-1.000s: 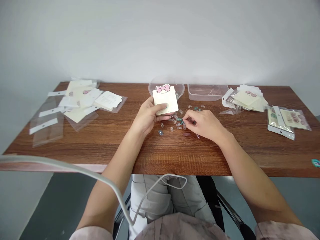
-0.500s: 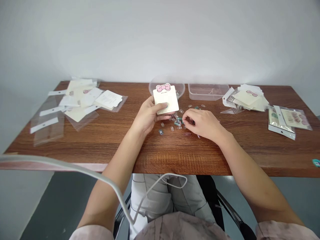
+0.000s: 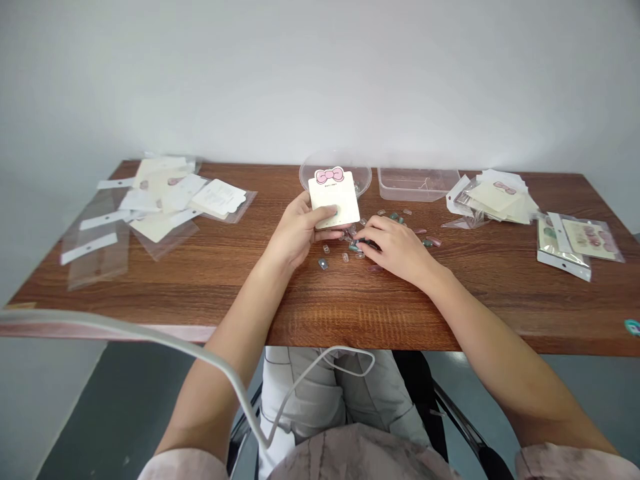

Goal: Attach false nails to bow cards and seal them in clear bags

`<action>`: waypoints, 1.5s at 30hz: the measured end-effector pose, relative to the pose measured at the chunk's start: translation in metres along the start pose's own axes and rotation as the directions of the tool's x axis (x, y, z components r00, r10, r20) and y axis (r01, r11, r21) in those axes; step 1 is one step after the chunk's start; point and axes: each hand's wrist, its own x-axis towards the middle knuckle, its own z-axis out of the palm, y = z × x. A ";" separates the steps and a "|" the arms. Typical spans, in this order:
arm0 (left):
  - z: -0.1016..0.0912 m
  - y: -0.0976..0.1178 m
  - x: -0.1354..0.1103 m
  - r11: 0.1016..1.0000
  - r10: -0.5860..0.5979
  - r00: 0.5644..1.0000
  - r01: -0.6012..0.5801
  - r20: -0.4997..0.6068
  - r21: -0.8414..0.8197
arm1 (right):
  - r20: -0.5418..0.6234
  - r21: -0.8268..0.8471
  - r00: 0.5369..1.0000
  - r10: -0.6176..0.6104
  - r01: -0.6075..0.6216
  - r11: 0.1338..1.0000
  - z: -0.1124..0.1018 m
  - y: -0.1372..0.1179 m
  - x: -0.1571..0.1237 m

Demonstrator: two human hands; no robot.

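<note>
My left hand (image 3: 297, 230) grips a cream card (image 3: 345, 193) with a pink bow printed along its top. The thumb presses on the card's front, and the fingers lie behind it. To the right, my right hand (image 3: 395, 247) reaches down into a scattered pile of false nails (image 3: 354, 245), thumb and fingers apart among them. The nails are small, glossy pieces in green, pink and clear tones. One grey-blue nail (image 3: 323, 264) lies apart, nearer the table's front edge. Part of the pile is hidden beneath my right hand.
Behind the card stands a clear round bowl (image 3: 306, 175), beside a clear rectangular tray (image 3: 417, 193). Cards and plastic sleeves (image 3: 165, 193) spread over the left side. At right lie more cards (image 3: 500, 193) and packaged nail sets (image 3: 563, 250). A white cable (image 3: 150, 333) crosses the front left.
My right hand has moved slightly left and its fingers have spread over the nails. Green and pink nails now show to its right. The left hand and card have barely shifted.
</note>
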 end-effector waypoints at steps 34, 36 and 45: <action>0.000 0.001 0.000 1.000 -0.004 1.000 0.004 -0.012 0.021 | 0.051 0.157 0.998 0.045 -0.053 0.986 -0.002 -0.013 0.002; -0.001 0.000 0.000 1.000 -0.002 1.000 0.002 -0.012 0.026 | 0.057 0.152 0.998 0.034 -0.043 0.988 -0.002 -0.013 0.002; -0.002 -0.001 0.002 1.000 -0.001 1.000 0.001 -0.020 0.006 | -0.034 0.090 0.999 0.023 -0.020 0.996 -0.007 -0.011 0.001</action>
